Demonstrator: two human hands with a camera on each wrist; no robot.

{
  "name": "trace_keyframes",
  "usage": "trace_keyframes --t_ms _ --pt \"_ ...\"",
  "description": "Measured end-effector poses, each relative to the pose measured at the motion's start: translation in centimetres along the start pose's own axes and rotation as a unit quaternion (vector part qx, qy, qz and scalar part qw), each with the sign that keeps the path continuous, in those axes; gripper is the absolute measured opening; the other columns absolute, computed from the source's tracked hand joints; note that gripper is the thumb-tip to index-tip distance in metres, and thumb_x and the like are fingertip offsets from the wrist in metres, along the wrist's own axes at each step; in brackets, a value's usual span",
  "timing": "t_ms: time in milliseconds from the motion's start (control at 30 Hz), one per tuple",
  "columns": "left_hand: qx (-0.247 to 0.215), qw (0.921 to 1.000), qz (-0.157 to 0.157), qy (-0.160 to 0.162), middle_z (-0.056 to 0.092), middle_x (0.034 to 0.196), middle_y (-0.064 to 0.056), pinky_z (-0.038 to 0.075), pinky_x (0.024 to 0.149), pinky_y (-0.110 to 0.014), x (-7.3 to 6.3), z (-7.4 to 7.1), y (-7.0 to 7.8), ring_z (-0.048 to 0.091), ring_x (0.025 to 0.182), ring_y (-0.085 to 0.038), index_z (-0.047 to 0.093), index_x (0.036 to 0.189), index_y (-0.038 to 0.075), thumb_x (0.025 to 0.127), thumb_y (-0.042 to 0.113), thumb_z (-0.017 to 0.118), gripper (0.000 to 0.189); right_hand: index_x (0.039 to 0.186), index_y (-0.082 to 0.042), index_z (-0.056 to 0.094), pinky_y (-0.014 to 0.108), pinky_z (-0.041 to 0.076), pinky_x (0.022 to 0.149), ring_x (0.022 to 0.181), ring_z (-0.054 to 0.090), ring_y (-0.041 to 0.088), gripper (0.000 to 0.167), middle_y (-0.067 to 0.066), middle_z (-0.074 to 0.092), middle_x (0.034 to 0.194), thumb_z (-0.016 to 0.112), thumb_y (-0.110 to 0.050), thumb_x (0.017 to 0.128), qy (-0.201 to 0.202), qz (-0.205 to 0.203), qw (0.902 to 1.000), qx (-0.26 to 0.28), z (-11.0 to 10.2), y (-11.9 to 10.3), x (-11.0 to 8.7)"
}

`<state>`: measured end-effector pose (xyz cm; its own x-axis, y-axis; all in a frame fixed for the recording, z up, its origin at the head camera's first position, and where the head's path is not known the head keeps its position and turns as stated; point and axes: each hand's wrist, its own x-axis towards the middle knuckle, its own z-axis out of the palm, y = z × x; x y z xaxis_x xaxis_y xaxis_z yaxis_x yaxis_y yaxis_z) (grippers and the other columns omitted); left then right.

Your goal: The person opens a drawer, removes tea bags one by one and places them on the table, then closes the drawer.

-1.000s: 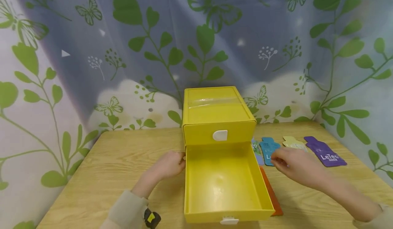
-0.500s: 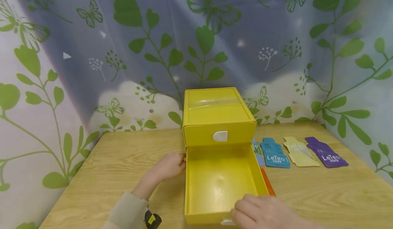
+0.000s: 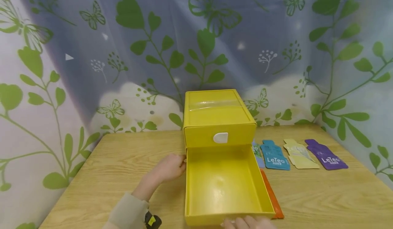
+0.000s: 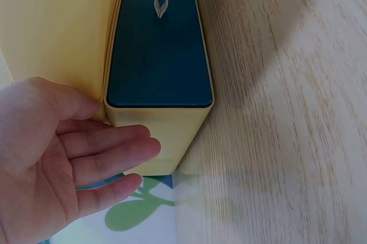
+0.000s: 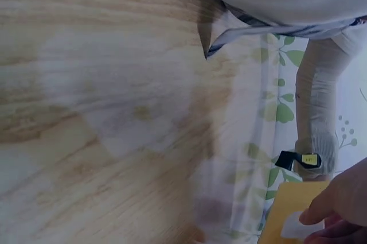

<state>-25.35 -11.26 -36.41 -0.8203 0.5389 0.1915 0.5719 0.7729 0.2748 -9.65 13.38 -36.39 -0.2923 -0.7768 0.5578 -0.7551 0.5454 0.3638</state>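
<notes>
A yellow two-tier drawer box (image 3: 215,116) stands on the wooden table, its lower drawer (image 3: 222,188) pulled out with nothing inside. My left hand (image 3: 170,167) touches the box's left side. In the left wrist view the thumb meets a yellow corner, and the fingers (image 4: 114,161) extend beside a dark blue panel (image 4: 157,54) with a small white loop (image 4: 161,4). My right hand (image 3: 249,223) is at the drawer's front, largely cut off by the frame's bottom edge. Its fingers hold the white handle (image 5: 293,227) of the lower drawer, seen in the right wrist view.
Blue (image 3: 275,156), pale yellow (image 3: 300,155) and purple (image 3: 326,155) pouches lie on the table (image 3: 319,195) to the right. A light-purple pouch (image 3: 258,155) is partly behind the drawer. Something orange-red (image 3: 272,196) lies along the drawer's right side. A patterned curtain (image 3: 159,68) hangs behind.
My right hand has moved from over the blue pouch to the lower drawer's front handle, uncovering the pouches. The left hand and the drawer stay in place.
</notes>
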Motion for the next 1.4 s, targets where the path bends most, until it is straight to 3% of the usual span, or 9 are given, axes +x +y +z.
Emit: trace_keyframes --t_ms 133,333,467,700,800,1033,1400 --pt "-0.001 1.0000 0.003 0.000 0.045 0.060 0.001 0.039 0.056 -0.033 0.0 0.0 0.0 0.044 0.058 -0.016 0.054 0.076 0.007 0.088 0.004 0.050 0.013 0.067 -0.013 0.049 0.011 0.017 0.039 0.044 0.024 0.001 0.042 -0.009 0.033 0.053 0.033 -0.035 0.099 0.027 0.008 0.9995 0.010 0.7 0.7 0.0" --pt "-0.014 0.9999 -0.002 -0.005 0.042 0.059 0.002 0.038 0.055 -0.031 0.1 0.0 0.0 0.042 0.057 -0.014 0.054 0.078 0.007 0.090 0.004 0.048 0.014 0.063 -0.014 0.040 0.012 0.010 0.041 0.044 0.018 -0.001 0.051 -0.011 0.026 0.054 0.030 -0.051 0.097 0.003 0.013 0.9999 0.003 0.4 1.9 -0.3" --pt "-0.022 0.9997 -0.005 -0.005 0.040 0.057 0.002 0.038 0.054 -0.031 0.2 -0.1 0.0 0.041 0.054 -0.013 0.054 0.077 0.007 0.091 0.005 0.048 0.015 0.064 -0.013 0.039 0.015 0.005 0.042 0.044 0.016 0.000 0.056 -0.010 0.023 0.055 0.024 -0.056 0.096 0.016 0.000 0.9998 -0.014 0.4 3.1 -0.2" --pt "-0.019 0.9998 -0.006 -0.003 0.043 0.058 0.001 0.038 0.054 -0.031 0.2 -0.1 0.0 0.042 0.055 -0.014 0.055 0.079 0.007 0.091 0.007 0.049 0.014 0.070 -0.009 0.042 0.014 0.017 0.038 0.044 0.029 0.002 0.060 -0.009 0.030 0.056 0.023 -0.062 0.093 0.026 -0.003 0.9996 0.004 0.6 4.6 0.1" --pt "-0.016 0.9999 -0.006 -0.002 0.042 0.057 0.002 0.038 0.053 -0.030 0.1 0.0 -0.1 0.042 0.055 -0.013 0.054 0.078 0.007 0.091 0.007 0.049 0.014 0.071 -0.009 0.043 0.013 0.021 0.038 0.043 0.034 0.002 0.057 -0.008 0.034 0.056 0.024 -0.057 0.095 0.040 -0.008 0.9991 0.011 0.8 4.9 0.2" --pt "-0.020 0.9997 -0.011 -0.004 0.040 0.056 0.003 0.037 0.051 -0.029 0.0 0.1 -0.1 0.040 0.052 -0.012 0.053 0.077 0.007 0.091 0.007 0.049 0.015 0.071 -0.010 0.045 0.012 0.024 0.037 0.042 0.035 0.002 0.040 -0.007 0.037 0.056 0.025 -0.024 0.103 0.087 -0.018 0.9958 0.021 1.7 5.3 0.7" --pt "-0.016 0.9998 -0.012 -0.003 0.041 0.057 0.002 0.037 0.052 -0.030 0.0 0.1 -0.1 0.042 0.054 -0.013 0.053 0.076 0.008 0.091 0.007 0.050 0.015 0.073 -0.009 0.048 0.012 0.030 0.037 0.043 0.042 0.003 0.040 -0.006 0.046 0.057 0.027 -0.023 0.103 0.094 -0.001 0.9950 0.035 2.2 5.9 1.0"
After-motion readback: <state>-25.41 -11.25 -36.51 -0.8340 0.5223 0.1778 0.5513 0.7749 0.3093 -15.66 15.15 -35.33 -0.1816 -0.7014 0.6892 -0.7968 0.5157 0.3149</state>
